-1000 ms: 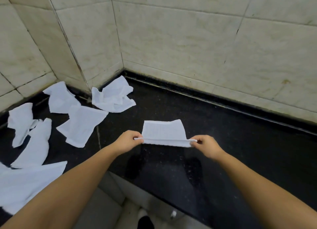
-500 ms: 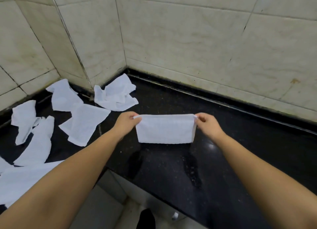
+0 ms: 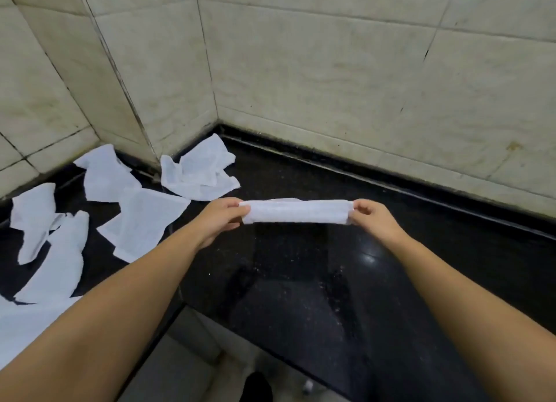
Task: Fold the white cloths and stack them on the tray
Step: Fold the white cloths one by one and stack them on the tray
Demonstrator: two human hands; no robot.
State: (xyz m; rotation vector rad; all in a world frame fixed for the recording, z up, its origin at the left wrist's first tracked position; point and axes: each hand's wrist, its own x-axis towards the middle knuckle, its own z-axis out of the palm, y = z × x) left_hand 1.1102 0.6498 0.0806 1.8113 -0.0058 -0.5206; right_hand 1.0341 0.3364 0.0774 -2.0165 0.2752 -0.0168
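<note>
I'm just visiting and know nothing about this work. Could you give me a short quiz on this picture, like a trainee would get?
1. True or false: the narrow folded white cloth is pinched at both ends, by the left hand and the right hand.
2. Where do the loose unfolded white cloths lie on the glossy black stone counter? A) to the person's left B) to the right C) under the held cloth
3. Fill in: the wall behind the counter is covered in pale ____.

Key: 1 true; 2 A; 3 tiles.
</note>
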